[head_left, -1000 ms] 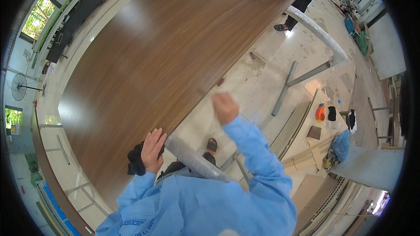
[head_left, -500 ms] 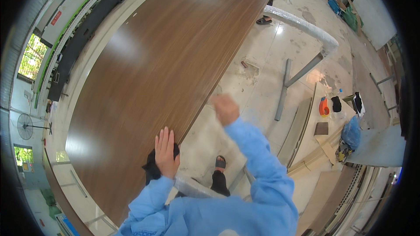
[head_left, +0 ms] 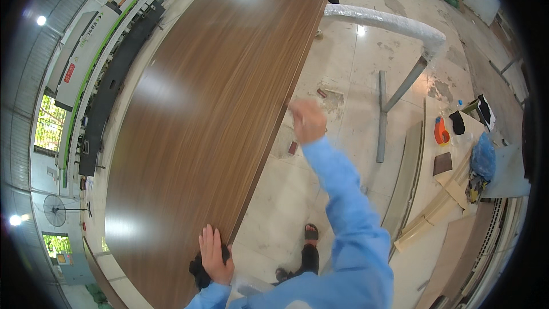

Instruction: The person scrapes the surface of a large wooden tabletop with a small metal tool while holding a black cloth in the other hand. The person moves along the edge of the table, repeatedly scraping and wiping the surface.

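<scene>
A long brown wood-grain board fills the left and middle of the view, its glossy face turned up. My left hand lies flat on the board's near corner, pressing a dark cloth against it. My right hand is at the board's right edge, arm stretched out in a light blue sleeve; the hand is blurred and whether it holds anything cannot be told. My sandalled foot stands on the pale floor below.
A white wrapped bar on a grey metal leg stands to the right. Pale boards, an orange object and a blue bag lie farther right. A long machine and a fan are at the left.
The board now reaches further across the view. My right hand has moved up along its right edge. My left hand stays on the near corner with the cloth.
</scene>
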Motion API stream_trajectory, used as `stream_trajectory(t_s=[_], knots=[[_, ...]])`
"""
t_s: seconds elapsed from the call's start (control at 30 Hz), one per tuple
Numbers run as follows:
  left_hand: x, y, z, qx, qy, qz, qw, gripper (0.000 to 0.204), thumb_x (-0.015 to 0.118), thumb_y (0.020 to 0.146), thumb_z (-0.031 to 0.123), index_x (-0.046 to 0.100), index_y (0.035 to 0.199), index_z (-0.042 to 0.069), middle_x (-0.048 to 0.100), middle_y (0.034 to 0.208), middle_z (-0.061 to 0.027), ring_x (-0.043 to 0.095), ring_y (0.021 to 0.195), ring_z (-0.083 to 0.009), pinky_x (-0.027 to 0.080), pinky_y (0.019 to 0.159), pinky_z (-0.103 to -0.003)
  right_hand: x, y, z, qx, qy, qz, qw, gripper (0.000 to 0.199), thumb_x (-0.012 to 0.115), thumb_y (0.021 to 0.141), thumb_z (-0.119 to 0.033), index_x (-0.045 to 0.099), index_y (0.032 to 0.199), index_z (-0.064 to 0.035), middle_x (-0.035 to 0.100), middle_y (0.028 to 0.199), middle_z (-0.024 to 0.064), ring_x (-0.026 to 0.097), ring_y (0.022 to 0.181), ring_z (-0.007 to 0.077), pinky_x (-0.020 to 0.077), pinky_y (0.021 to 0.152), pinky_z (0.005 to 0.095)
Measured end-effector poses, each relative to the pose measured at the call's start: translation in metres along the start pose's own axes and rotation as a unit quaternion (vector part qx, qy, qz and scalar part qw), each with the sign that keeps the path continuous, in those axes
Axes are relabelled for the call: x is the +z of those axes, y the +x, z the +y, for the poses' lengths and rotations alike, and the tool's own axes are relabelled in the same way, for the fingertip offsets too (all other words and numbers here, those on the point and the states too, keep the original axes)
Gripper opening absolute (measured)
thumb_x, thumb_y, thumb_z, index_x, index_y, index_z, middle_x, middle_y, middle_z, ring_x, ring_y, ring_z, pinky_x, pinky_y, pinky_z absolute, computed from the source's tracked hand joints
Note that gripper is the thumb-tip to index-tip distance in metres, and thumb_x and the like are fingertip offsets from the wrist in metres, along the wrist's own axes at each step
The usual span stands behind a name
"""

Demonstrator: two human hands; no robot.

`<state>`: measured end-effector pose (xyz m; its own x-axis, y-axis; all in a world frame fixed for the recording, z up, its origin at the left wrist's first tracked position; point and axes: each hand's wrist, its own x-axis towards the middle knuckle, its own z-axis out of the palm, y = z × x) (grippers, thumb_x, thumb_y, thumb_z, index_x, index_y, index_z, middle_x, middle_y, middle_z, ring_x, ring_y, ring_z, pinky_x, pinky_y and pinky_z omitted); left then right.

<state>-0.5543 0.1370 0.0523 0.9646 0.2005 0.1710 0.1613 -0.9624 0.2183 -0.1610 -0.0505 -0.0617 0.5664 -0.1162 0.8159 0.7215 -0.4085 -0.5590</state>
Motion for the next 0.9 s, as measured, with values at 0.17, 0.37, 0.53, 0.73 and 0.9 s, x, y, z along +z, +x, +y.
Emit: stream_trajectory(t_s=[0.17,0.37,0.53,0.73,0.9], knots=[[0.000,-0.002,-0.001,-0.006,0.010,-0.008,1.000,0.064,0.072,0.081,0.000,0.054,0.143,-0.005,0.048,0.153,-0.0289,0.044,0.144,-0.0473,0.033,0.121,-0.058,-0.005,0.020,0.036,0.113,-0.012,0.019,0.993,0.013,0.070,0.089,-0.007,0.076,0.100,-0.0095,0.074,0.093,0.0136,0.071,0.084,0.0337,0.0565,0.076,0.0404],[-0.002,-0.002,-0.001,-0.008,0.007,-0.024,1.000,0.064,0.067,0.084,0.001,0.051,0.146,-0.006,0.046,0.155,-0.0294,0.041,0.146,-0.0482,0.028,0.122,-0.058,0.062,0.122,0.164,0.260,-0.026,0.158,0.952,0.017,0.074,0.086,-0.010,0.077,0.102,-0.0098,0.075,0.098,0.0108,0.072,0.087,0.0295,0.0557,0.078,0.0397],[-0.001,-0.003,0.000,-0.017,0.009,-0.020,1.000,0.063,0.067,0.084,0.002,0.052,0.145,-0.006,0.047,0.154,-0.0304,0.045,0.142,-0.0494,0.031,0.121,-0.058,0.066,0.115,0.153,0.201,-0.029,0.150,0.968,0.014,0.076,0.084,-0.009,0.078,0.098,-0.0110,0.074,0.095,0.0094,0.071,0.088,0.0300,0.0554,0.078,0.0396],[-0.003,-0.002,0.001,-0.002,0.018,-0.022,1.000,0.066,0.070,0.081,-0.001,0.052,0.144,-0.007,0.047,0.152,-0.0315,0.044,0.143,-0.0493,0.033,0.120,-0.060,0.041,0.084,0.108,0.148,-0.011,0.089,0.985,0.013,0.075,0.085,-0.008,0.079,0.097,-0.0126,0.074,0.092,0.0083,0.071,0.088,0.0304,0.0557,0.078,0.0387],[-0.003,-0.001,0.002,-0.005,0.015,-0.021,1.000,0.064,0.069,0.083,-0.001,0.052,0.144,-0.007,0.047,0.153,-0.0313,0.043,0.143,-0.0495,0.032,0.120,-0.059,0.016,0.030,0.036,0.092,-0.008,0.041,0.995,0.014,0.074,0.085,-0.005,0.079,0.097,-0.0115,0.075,0.094,0.0090,0.071,0.087,0.0303,0.0569,0.075,0.0393]])
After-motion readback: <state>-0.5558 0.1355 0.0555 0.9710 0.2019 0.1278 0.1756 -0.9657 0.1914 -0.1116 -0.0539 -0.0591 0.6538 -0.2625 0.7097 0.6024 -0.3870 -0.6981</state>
